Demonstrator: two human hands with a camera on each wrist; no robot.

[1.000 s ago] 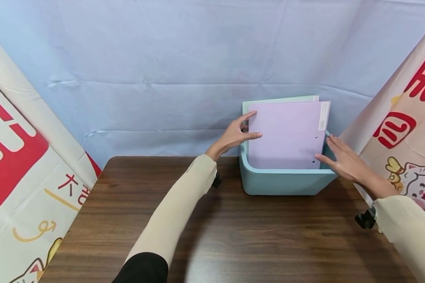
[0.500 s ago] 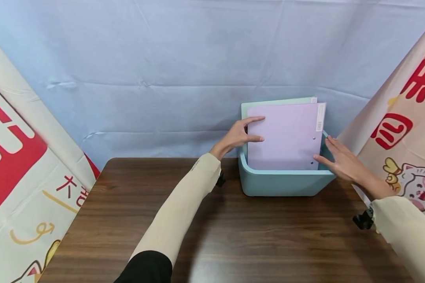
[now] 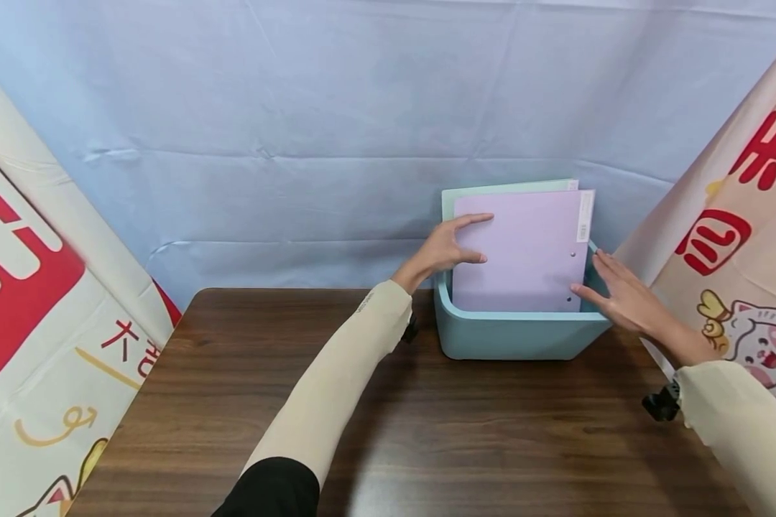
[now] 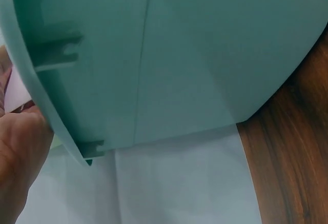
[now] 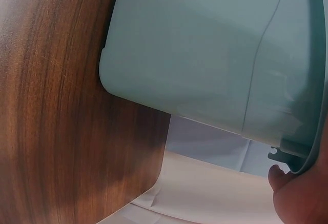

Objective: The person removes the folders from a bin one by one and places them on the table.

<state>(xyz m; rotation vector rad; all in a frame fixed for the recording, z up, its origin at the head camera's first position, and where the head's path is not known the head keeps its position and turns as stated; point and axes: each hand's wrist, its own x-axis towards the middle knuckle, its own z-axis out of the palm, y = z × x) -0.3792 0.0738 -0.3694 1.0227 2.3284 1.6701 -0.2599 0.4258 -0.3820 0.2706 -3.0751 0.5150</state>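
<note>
A lilac file folder (image 3: 524,251), with a pale label strip and two rivets, stands upright in a blue-green plastic bin (image 3: 517,337). Behind it a mint-green folder (image 3: 491,192) shows along its top and left edges. My left hand (image 3: 442,248) is at the lilac folder's left side; its index finger and thumb lie spread in front of the cover, the other fingers hidden. My right hand (image 3: 630,298) rests on the bin's right rim, fingers straight and thumb pointing inward. In the right wrist view a fingertip (image 5: 278,178) shows just beyond the rim's corner.
The bin stands at the far right of a dark wood table (image 3: 336,337), close to its back edge. A light blue cloth (image 3: 284,129) hangs behind. Printed banners flank the table, the right one (image 3: 737,287) near my right arm.
My left hand has slid right and slightly down across the lilac folder's front. The lilac folder has shifted slightly left. My right hand stays at the bin's rim.
</note>
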